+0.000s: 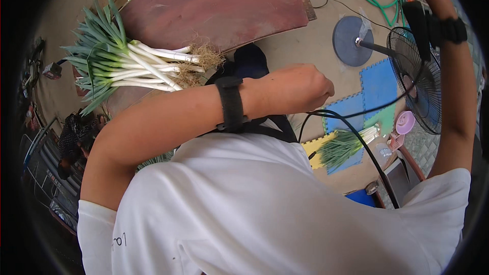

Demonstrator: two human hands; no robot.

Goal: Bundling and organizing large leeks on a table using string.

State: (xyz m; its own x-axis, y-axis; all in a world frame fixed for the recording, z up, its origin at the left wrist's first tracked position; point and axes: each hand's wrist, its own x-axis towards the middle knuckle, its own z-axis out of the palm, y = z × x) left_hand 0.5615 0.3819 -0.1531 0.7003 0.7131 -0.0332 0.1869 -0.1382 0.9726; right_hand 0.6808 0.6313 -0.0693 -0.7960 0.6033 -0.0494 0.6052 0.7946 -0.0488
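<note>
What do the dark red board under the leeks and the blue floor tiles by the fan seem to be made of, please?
The dark red board looks like painted wood or plywood: a flat sheet with a matte, scuffed coat and a worn, rough edge. The blue floor tiles look like soft foam: matte, with toothed interlocking edges. The leeks lie on the board's left end.

A leek bundle [127,63] lay on the board [224,7] at left; a fan [420,79] stood right, above mats [377,84].
</note>
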